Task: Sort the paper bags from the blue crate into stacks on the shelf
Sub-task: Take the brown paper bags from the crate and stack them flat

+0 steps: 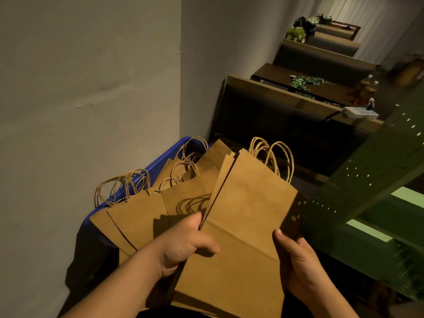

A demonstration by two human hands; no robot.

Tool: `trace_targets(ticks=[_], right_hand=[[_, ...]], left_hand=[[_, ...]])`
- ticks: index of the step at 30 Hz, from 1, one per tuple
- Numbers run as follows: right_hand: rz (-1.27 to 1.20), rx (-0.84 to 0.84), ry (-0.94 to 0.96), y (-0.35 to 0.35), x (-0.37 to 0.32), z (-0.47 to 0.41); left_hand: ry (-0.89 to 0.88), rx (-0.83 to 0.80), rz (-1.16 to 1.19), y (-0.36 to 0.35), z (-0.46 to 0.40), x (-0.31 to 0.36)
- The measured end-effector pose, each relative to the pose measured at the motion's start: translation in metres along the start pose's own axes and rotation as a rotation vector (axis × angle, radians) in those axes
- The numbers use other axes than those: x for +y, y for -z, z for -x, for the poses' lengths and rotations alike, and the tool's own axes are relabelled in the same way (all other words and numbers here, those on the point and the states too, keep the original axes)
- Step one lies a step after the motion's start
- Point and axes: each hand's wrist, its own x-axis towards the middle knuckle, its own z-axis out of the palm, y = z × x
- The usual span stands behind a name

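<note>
A bundle of bags [243, 216] was held above more bags [137, 212] in a crate [158, 164] by the wall [91, 88], shelf [367, 180] to the right.

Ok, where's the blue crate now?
In the head view the blue crate sits lower left against the wall, full of paper bags, left of the green shelf.

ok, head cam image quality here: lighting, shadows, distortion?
Head view: dim, warm light; the held paper bags are brightest. Their handles throw a hard shadow on the bags in the blue crate. Green shelf dark, with light spots through its holes. Wide-angle tilt bends the wall edge. Left hand and right hand sharp.
</note>
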Motion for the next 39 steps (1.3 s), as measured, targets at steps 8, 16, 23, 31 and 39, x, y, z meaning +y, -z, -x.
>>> trace_targets(ticks=[8, 16, 23, 31, 39], right_hand=[[0.176, -0.213, 0.121, -0.024, -0.019, 0.004], [0.453, -0.128, 0.227, -0.067, -0.058, -0.030], [1.403, -0.061, 0.649, -0.106, -0.041, -0.081], [1.733, 0.086, 0.368, -0.125, -0.036, -0.136], [1.550, 0.284, 0.289, -0.114, -0.059, -0.148]], left_hand=[[-0.043, 0.217, 0.141, 0.015, 0.006, -0.001], [-0.128, 0.287, 0.505, 0.090, 0.063, -0.030], [-0.190, 0.410, 0.702, 0.113, 0.103, -0.059], [-0.197, 0.421, 0.740, 0.110, 0.129, -0.075], [-0.211, 0.455, 0.771, 0.110, 0.136, -0.083]])
